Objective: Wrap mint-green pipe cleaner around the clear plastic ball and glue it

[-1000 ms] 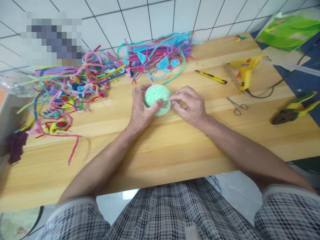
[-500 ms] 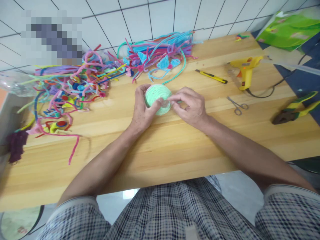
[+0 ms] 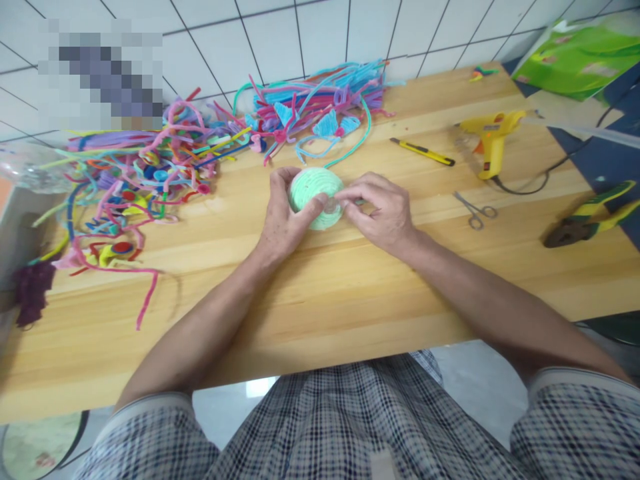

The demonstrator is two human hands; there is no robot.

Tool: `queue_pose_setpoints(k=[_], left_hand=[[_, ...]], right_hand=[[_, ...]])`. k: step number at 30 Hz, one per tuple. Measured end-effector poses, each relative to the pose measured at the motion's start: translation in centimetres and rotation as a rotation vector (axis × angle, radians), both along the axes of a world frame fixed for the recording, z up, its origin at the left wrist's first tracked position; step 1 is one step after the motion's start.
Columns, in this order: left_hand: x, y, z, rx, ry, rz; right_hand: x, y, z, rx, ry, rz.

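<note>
A round mint-green ball (image 3: 313,189), wound in rings of fuzzy cord, sits low over the middle of the wooden table. A small clear patch shows near its lower right. My left hand (image 3: 285,217) wraps its left side, thumb pressed across the front beside that patch. At the ball's right edge, my right hand (image 3: 383,208) has thumb and index finger drawn together in a pinch; what lies between the fingertips is too small to make out. Behind the ball, a green pipe cleaner (image 3: 369,130) curves down from a heap of pipe cleaners (image 3: 320,93).
A tangled pile of coloured pipe cleaners (image 3: 145,173) covers the table's left side. To the right lie a yellow utility knife (image 3: 425,152), a yellow glue gun (image 3: 493,143) with its cord, small scissors (image 3: 476,212) and pliers (image 3: 585,217). A tiled wall (image 3: 320,40) borders the back.
Hardly anything differs. Both hands keep the same grip on and beside the ball, with only a very slight shift of the fingers.
</note>
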State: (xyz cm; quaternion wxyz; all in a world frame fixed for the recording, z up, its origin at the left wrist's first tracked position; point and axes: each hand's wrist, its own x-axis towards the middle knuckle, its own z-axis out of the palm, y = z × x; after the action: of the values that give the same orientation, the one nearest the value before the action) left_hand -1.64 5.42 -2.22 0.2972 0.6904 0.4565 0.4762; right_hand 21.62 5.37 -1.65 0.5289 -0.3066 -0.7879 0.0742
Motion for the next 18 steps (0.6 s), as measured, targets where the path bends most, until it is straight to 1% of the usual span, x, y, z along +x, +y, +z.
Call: queue_pose_setpoints(k=[6,9,14,18], left_hand=[[0.09,0.48,-0.14,0.024,0.039,0.057],[-0.01,0.47,-0.22,0.018,0.024,0.107],[-0.05,0.22,-0.2,0.01,-0.003,0.153],[0.54,-0.32,0.04,0.009,-0.034,0.183]], right_hand=[[-0.18,-0.06,-0.06,0.009,-0.005,0.017],[-0.15,0.06,-0.13,0.013,-0.005,0.02],[-0.04,0.25,-0.43,0.047,0.005,-0.016],[-0.05,0.13,-0.51,0.033,-0.018,-0.025]])
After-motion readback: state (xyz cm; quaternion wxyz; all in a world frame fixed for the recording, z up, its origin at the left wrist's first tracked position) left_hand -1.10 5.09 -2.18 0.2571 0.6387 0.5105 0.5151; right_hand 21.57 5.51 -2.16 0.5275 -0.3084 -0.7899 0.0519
